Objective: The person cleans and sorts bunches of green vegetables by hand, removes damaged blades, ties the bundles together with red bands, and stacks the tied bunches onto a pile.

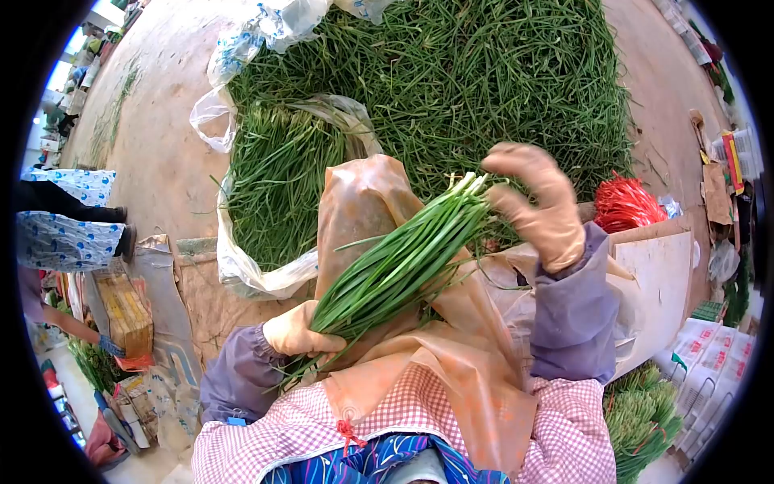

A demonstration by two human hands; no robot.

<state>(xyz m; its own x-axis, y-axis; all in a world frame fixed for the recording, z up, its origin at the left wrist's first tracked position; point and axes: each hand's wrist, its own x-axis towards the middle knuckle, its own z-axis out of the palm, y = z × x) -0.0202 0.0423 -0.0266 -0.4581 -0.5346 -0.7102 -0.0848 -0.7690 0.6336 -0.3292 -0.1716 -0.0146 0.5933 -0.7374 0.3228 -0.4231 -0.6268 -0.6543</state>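
My left hand (298,331), in a tan glove, is closed around the leafy end of a bunch of chives (395,262). The bunch slants up to the right across my lap, with its pale stem ends at the upper right. Beside those ends is my gloved right hand (536,202), its fingers apart and curved and slightly blurred. Whether its fingertips touch the stems I cannot tell. Under the bunch, a translucent orange-brown plastic apron (451,347) covers my lap and knee.
A large heap of loose chives (484,81) spreads ahead. Left of my knee stands a plastic bag (234,266) of chives. Red plastic strips (625,204) lie on the right near a pale board (657,282). Tied bundles (641,423) sit at lower right. Another person's arm (72,325) shows at left.
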